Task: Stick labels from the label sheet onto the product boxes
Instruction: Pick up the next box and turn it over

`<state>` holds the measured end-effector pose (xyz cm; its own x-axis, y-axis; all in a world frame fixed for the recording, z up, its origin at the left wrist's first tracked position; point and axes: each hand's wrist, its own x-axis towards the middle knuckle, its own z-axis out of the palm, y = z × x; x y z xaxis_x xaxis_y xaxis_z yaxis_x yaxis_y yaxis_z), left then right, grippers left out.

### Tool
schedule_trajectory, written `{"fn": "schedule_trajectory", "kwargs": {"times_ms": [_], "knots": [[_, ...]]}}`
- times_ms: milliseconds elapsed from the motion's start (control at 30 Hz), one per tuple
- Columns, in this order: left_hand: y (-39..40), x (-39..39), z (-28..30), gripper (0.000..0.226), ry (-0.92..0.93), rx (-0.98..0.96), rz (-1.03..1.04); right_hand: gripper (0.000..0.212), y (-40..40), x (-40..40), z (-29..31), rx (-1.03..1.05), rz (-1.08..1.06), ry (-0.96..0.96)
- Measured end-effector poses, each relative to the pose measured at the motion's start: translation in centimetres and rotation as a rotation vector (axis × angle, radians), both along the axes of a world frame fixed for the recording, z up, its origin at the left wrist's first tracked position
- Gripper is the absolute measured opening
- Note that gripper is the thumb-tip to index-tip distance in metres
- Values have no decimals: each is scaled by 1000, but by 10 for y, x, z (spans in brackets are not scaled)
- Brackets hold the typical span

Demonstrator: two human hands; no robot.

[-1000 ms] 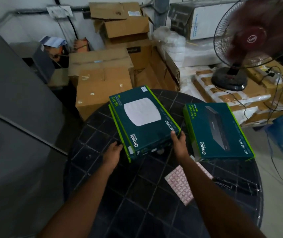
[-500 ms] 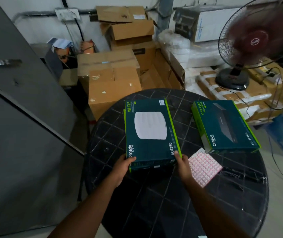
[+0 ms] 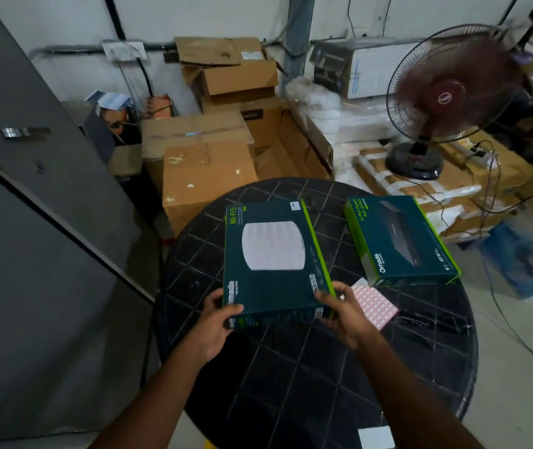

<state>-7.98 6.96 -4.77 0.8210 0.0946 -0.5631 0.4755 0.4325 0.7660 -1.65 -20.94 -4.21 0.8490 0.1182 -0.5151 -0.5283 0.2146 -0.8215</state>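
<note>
Evidently light and stiff (cardboard), the Wi-Fi box [image 3: 275,257] sits gripped at its near corners, left hand [image 3: 213,322] and right hand [image 3: 339,312] fingers curled round them.

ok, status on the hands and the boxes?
Left hand and right hand grip Wi-Fi box at near corners. Label sheet flat beside, untouched. Switch box waiting. Nothing blocking.

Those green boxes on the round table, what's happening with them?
A person is labelling product boxes. Both hands, left hand and right hand, grip the near corners of the Wi-Fi box. A second box, the switch box, lies to its right on the black table. The pink label sheet lies flat between them, partly under the switch box, and neither hand touches it.
</note>
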Motion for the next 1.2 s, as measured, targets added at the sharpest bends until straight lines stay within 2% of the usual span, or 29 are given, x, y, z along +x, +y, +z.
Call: {"fn": "schedule_trajectory", "kwargs": {"times_ms": [67, 167, 233, 333, 500, 633, 700, 767, 900, 967, 1200], "knots": [[1, -18, 3, 99, -17, 73, -111, 84, -21, -17, -14, 10, 128, 25], [-2, -25, 10, 113, -90, 158, -185, 103, -45, -37, -24, -32, 379, -25], [-9, -14, 24, 101, -133, 169, -105, 104, -55, -40, -21, -56, 511, -68], [-17, 4, 42, 79, -155, 190, -25, 98, -64, -31, -12, -140, 586, -133], [-20, 2, 52, 91, -237, 204, -19, 91, -60, -15, 29, -279, 489, -316], [-23, 1, 71, 104, -339, 292, -143, 83, -42, 0, 81, -170, 274, -510], [-25, -3, 81, 99, -364, 340, -201, 80, -38, 3, 100, -176, 203, -620], [-28, -8, 91, 94, -371, 370, -188, 85, -41, -2, 107, -218, 221, -693], [-35, -17, 103, 104, -410, 369, -100, 95, -55, -14, 95, -347, 289, -756], [-39, -21, 108, 100, -447, 405, -82, 96, -58, -18, 92, -393, 302, -756], [-54, -31, 113, 97, -542, 490, -63, 102, -64, -23, 89, -416, 302, -749]]}}
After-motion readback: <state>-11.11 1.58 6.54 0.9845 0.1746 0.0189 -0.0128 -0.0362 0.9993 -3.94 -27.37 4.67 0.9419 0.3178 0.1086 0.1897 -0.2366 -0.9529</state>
